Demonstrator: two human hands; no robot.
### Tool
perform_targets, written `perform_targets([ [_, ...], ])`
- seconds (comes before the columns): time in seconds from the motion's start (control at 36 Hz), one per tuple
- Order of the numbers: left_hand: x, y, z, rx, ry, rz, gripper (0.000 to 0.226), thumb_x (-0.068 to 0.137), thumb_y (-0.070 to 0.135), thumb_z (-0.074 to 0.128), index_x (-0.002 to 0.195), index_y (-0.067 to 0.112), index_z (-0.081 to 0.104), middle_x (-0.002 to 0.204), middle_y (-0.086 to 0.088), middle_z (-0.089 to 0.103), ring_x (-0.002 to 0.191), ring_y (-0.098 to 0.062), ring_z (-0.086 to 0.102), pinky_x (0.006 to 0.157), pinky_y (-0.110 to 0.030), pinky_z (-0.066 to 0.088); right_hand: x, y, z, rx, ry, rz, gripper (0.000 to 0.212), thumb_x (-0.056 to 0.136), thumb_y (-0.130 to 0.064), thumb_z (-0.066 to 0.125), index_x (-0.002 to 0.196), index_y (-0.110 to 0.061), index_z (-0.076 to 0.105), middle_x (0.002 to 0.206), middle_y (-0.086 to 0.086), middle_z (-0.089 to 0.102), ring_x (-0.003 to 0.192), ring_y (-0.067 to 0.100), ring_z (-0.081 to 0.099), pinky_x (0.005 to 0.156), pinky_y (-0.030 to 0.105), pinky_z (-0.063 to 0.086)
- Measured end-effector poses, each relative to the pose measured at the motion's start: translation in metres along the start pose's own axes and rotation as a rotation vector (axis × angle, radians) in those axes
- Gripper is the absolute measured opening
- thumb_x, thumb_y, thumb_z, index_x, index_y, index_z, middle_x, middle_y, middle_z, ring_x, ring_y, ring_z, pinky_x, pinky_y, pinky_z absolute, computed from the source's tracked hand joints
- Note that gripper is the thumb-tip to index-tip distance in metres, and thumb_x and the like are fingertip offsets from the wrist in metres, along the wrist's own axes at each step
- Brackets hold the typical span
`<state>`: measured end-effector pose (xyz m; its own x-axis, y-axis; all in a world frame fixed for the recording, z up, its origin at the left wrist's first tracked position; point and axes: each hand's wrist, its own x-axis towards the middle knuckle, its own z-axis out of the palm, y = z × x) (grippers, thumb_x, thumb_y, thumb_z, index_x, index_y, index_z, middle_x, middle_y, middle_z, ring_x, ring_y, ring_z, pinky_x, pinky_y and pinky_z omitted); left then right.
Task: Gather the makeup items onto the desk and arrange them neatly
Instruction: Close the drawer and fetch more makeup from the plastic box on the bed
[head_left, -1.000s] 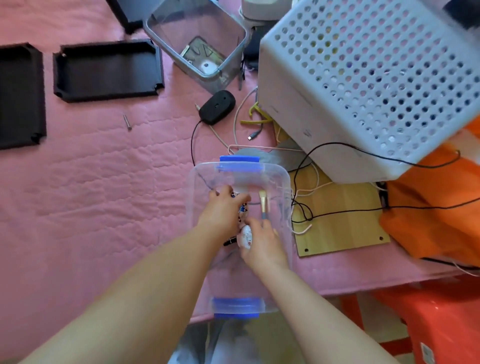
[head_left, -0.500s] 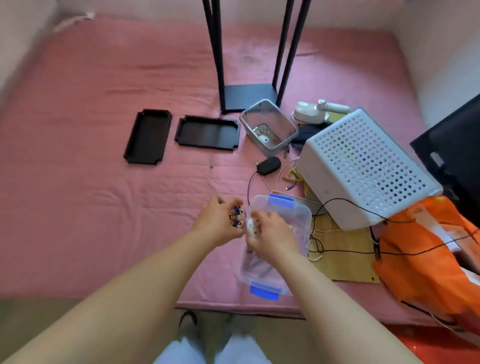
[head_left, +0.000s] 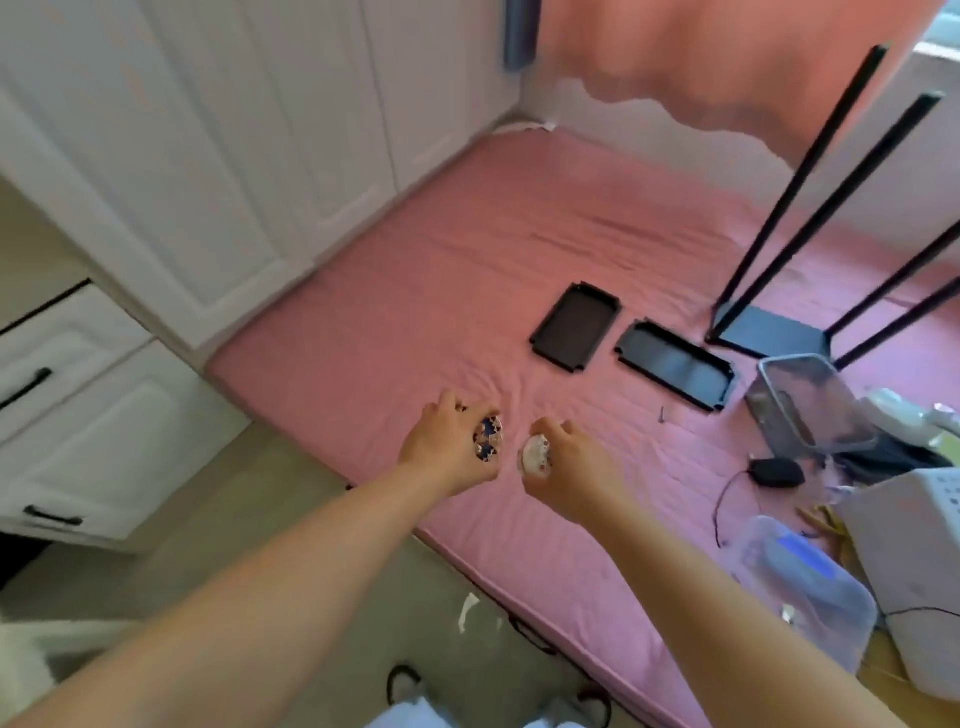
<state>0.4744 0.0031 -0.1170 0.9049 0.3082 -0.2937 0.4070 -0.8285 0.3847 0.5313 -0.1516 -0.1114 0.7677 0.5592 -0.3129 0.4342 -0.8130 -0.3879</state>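
Pink mattress (head_left: 415, 322) fills frame, white cabinets (head_left: 171, 171) along its left edge. Black metal frame (head_left: 810, 208) stands at right; two black trays (head_left: 575, 327) lie flat side by side near it. Clear bin (head_left: 810, 402) beyond trays; lidded clear box with blue latch (head_left: 802, 577) at mattress's near right edge, beside white perforated basket (head_left: 924, 561). Left hand (head_left: 449, 449) closed around blue-patterned makeup case (head_left: 487, 439); right hand (head_left: 569, 467) closed around small white floral compact (head_left: 536, 453). Both held above mattress, close together, not touching.
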Motion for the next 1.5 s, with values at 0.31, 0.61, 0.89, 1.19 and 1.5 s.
perform_targets([
  [0.31, -0.065, -0.208, -0.092, -0.027, 0.173, -0.261, 0.072, 0.066, 0.044, 0.072, 0.131, 0.037, 0.041, 0.120, -0.007, 0.034, 0.112, -0.028, 0.038, 0.092, -0.036, 0.044, 0.061, -0.236, 0.061, -0.126, -0.123, -0.323, 0.051, 0.079, -0.028, 0.062, 0.126, -0.027, 0.043, 0.118, 0.004, 0.048, 0.101, 0.027, 0.055, 0.072, 0.033, 0.048],
  [0.61, -0.126, -0.365, -0.146, -0.089, 0.377, -0.601, 0.067, 0.073, 0.042, 0.070, 0.131, 0.038, 0.038, 0.122, -0.006, 0.034, 0.113, -0.025, 0.039, 0.085, -0.037, 0.049, 0.104, -0.419, 0.115, -0.204, -0.245, -0.699, 0.053, 0.076, -0.025, 0.064, 0.126, -0.024, 0.046, 0.115, 0.006, 0.051, 0.102, 0.028, 0.055, 0.079, 0.036, 0.051],
  [0.89, -0.131, -0.479, -0.194, -0.188, 0.502, -0.850, 0.063, 0.074, 0.039, 0.067, 0.130, 0.036, 0.040, 0.118, -0.006, 0.035, 0.108, -0.026, 0.043, 0.087, -0.037, 0.049, 0.176, -0.571, 0.149, -0.305, -0.308, -0.956, 0.058, 0.079, -0.026, 0.061, 0.133, -0.027, 0.038, 0.122, 0.005, 0.047, 0.111, 0.027, 0.049, 0.083, 0.035, 0.049],
  [1.19, -0.113, -0.566, -0.257, -0.236, 0.570, -1.023, 0.064, 0.074, 0.039, 0.066, 0.131, 0.035, 0.037, 0.119, -0.008, 0.037, 0.107, -0.029, 0.045, 0.088, -0.034, 0.047, 0.239, -0.698, 0.167, -0.334, -0.407, -1.088, 0.056, 0.080, -0.028, 0.059, 0.132, -0.028, 0.038, 0.122, 0.004, 0.046, 0.112, 0.026, 0.050, 0.082, 0.031, 0.045],
  [1.5, -0.107, -0.677, -0.301, -0.286, 0.585, -1.062, 0.066, 0.075, 0.037, 0.066, 0.133, 0.035, 0.036, 0.123, -0.009, 0.036, 0.111, -0.030, 0.044, 0.089, -0.037, 0.047, 0.284, -0.801, 0.200, -0.367, -0.431, -1.123, 0.057, 0.082, -0.030, 0.059, 0.134, -0.028, 0.035, 0.125, 0.004, 0.045, 0.113, 0.026, 0.049, 0.088, 0.031, 0.043],
])
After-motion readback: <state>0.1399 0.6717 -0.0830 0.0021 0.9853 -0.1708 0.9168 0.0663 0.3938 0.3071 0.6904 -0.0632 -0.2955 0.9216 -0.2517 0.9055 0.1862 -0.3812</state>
